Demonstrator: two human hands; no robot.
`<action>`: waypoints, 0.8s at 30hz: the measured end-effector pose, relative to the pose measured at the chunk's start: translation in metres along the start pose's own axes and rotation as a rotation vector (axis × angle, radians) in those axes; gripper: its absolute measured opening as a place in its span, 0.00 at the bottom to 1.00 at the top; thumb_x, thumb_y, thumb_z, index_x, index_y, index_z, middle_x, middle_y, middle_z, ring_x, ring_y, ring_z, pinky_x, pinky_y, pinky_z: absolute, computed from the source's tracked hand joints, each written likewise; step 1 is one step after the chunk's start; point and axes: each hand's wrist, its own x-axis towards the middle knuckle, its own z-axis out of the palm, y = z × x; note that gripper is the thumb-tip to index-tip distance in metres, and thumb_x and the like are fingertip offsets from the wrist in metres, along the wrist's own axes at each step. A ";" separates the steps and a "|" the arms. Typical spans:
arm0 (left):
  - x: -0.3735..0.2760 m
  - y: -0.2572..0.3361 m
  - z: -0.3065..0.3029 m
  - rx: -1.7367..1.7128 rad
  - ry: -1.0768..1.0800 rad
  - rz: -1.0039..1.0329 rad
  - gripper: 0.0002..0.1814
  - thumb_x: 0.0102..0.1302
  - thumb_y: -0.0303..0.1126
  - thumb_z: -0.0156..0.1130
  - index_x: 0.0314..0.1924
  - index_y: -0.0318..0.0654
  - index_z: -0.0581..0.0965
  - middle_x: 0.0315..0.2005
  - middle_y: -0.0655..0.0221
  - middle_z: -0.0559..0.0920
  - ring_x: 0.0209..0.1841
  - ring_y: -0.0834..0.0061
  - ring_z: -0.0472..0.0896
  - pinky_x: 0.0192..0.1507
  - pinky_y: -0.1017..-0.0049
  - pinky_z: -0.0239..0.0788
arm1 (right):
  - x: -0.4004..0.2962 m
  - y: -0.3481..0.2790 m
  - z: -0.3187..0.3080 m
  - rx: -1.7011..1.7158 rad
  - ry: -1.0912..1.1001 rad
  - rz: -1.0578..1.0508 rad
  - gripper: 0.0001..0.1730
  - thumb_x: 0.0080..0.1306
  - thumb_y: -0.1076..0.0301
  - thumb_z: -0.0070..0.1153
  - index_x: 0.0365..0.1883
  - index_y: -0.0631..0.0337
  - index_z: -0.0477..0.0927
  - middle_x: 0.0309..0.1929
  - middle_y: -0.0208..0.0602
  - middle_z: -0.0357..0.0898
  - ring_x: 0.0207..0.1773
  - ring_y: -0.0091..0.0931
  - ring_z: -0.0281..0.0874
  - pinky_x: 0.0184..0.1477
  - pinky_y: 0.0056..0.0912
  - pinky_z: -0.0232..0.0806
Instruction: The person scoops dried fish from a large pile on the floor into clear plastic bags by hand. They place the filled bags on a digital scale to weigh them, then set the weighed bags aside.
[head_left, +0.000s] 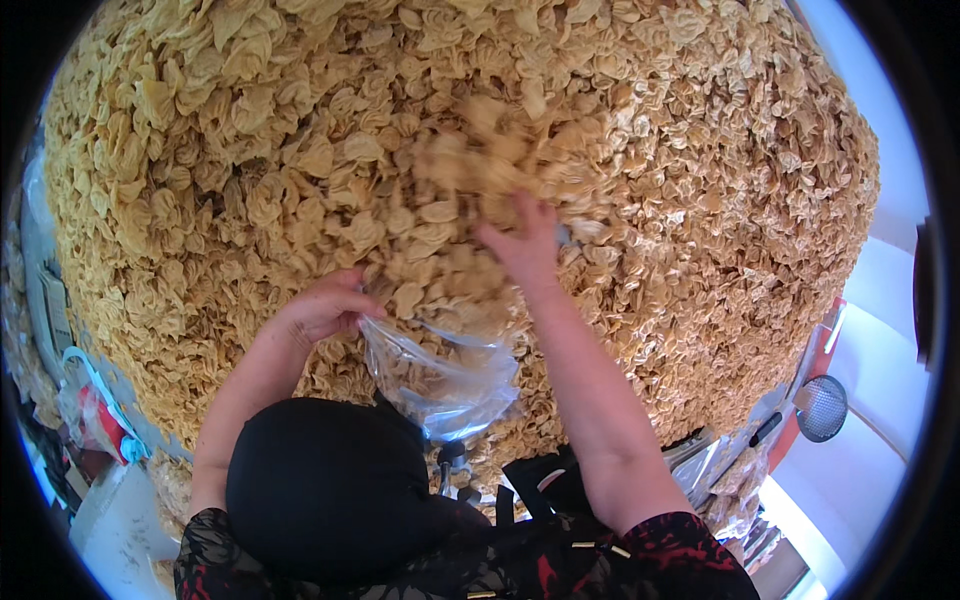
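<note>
A great heap of pale tan, curled dried pieces (697, 247), perhaps dried slices or chips, spreads before me. My left hand (330, 300) pinches the rim of a clear plastic bag (450, 382), which hangs near my chest with its mouth towards the heap. Inside the bag some contents show faintly through the film. At the middle of the heap, above and to the right of the bag, my right hand (525, 232) has its fingers spread against the pieces. Loose pieces beyond its fingertips are blurred.
At the right edge a round metal strainer (822, 409) lies beside a red edge strip. Filled clear bags (739, 480) are at the lower right. On the left are a light blue strap or handle (112, 397), a red item in plastic (105, 424) and a grey device (54, 307).
</note>
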 end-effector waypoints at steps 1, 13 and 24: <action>-0.001 0.004 -0.001 -0.049 0.000 0.038 0.27 0.50 0.21 0.66 0.52 0.34 0.71 0.33 0.69 0.79 0.31 0.79 0.77 0.29 0.80 0.67 | -0.004 -0.026 0.001 0.103 -0.083 -0.092 0.35 0.52 0.53 0.64 0.59 0.50 0.72 0.68 0.59 0.54 0.71 0.47 0.54 0.67 0.45 0.57; -0.023 0.003 0.040 -0.062 -0.151 0.140 0.40 0.52 0.19 0.61 0.67 0.33 0.60 0.42 0.64 0.81 0.33 0.77 0.80 0.34 0.80 0.72 | -0.120 -0.014 0.020 -0.440 -1.421 -0.486 0.27 0.61 0.50 0.54 0.58 0.47 0.73 0.56 0.43 0.73 0.55 0.43 0.72 0.56 0.45 0.65; -0.003 -0.041 -0.051 -0.379 0.056 0.073 0.23 0.53 0.15 0.56 0.52 0.31 0.73 0.35 0.61 0.81 0.27 0.76 0.77 0.24 0.82 0.65 | 0.071 -0.125 0.032 -0.370 -0.224 -0.392 0.47 0.50 0.48 0.65 0.67 0.56 0.64 0.59 0.56 0.71 0.61 0.43 0.71 0.61 0.43 0.65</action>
